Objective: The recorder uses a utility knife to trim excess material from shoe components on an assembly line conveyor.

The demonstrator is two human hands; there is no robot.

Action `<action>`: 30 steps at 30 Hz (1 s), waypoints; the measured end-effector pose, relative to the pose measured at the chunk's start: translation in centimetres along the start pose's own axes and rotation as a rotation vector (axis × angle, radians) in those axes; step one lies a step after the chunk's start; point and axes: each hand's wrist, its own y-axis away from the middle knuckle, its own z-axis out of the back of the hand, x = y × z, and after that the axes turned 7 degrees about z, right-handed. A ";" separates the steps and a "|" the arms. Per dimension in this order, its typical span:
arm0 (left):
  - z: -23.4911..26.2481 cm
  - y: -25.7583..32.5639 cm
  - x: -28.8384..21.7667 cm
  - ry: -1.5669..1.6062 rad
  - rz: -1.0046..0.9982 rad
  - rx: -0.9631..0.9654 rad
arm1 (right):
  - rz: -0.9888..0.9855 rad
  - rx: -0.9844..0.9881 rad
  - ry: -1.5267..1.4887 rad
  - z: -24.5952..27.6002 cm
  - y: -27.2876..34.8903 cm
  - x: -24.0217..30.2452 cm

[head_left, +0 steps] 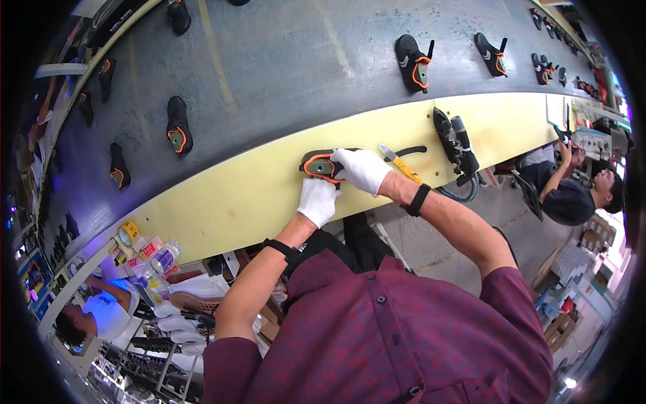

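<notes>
A black shoe (311,159) with an orange-edged opening and a green last inside lies on the pale yellow work ledge in front of me. My left hand (317,200), in a white glove, is closed on its near side at the collar. From the right, my right hand (364,170), also gloved in white, grips the shoe's other end, its fingers bent over the orange edge. The fingertips of both hands are partly hidden against the shoe. Just right of my right hand lies a yellow-handled utility knife (402,164), beside a black strip (412,150).
A dark belt (282,74) beyond the ledge (222,202) carries several similar shoes (412,64). Right of the knife sits a black hand tool with a hose (456,145). Yellow tape (128,233) and bottles (163,258) are at left. Other people sit at far left and far right.
</notes>
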 end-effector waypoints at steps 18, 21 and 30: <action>10.2 -1.5 -0.5 -0.003 -0.088 -0.265 | 0.018 -0.057 0.132 -1.2 -0.3 0.5; 7.7 -2.6 2.9 0.126 -0.124 -0.064 | -0.016 0.109 0.094 0.3 -1.1 1.4; 6.4 -4.3 3.9 0.180 -0.155 -0.116 | 0.207 0.022 0.080 2.3 -1.7 1.0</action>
